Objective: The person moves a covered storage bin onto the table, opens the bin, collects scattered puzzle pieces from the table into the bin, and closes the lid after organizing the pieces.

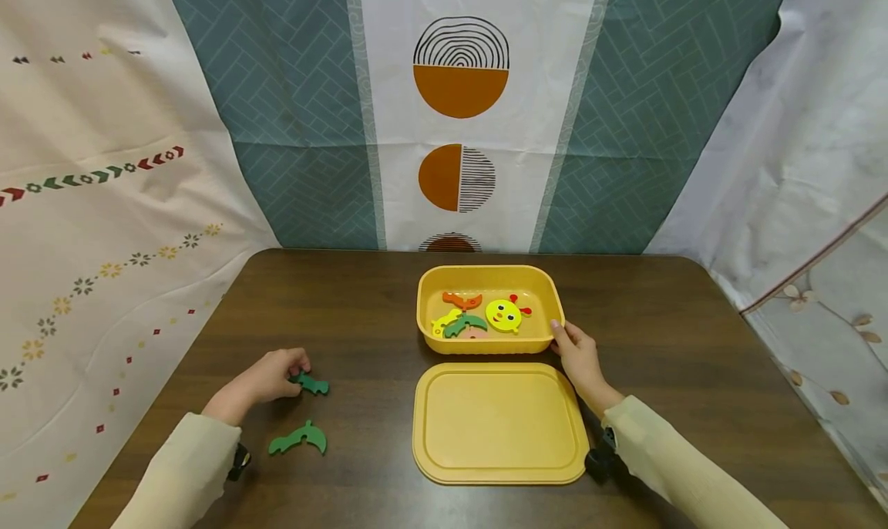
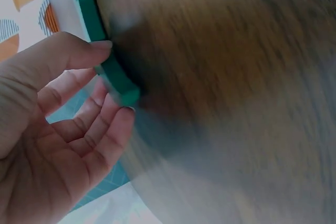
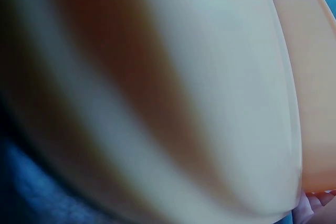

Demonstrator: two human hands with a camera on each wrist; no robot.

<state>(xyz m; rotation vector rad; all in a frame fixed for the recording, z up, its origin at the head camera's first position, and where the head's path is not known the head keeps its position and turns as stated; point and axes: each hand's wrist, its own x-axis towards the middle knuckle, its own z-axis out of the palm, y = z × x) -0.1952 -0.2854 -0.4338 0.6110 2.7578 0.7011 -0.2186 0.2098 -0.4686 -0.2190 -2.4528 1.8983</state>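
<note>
On the left of the table, my left hand [image 1: 274, 375] pinches a flat green toy piece [image 1: 314, 384] between thumb and fingers. The left wrist view shows the thumb on one side of this green piece [image 2: 93, 19], close to the wooden surface. A second green piece [image 1: 300, 438], curved and with a small knob, lies nearer to me. My right hand [image 1: 581, 362] grips the right front corner of a yellow box [image 1: 486, 346], thumb over the rim. Inside are a yellow smiling face piece [image 1: 503, 315] with red feelers, an orange piece [image 1: 463, 301], a green piece [image 1: 466, 325] and a yellow piece [image 1: 444, 322].
A yellow lid [image 1: 499, 425] lies flat on the dark wooden table [image 1: 368, 313], just in front of the box, and fills much of the right wrist view. Patterned cloth [image 1: 298, 112] hangs behind the table and along both sides.
</note>
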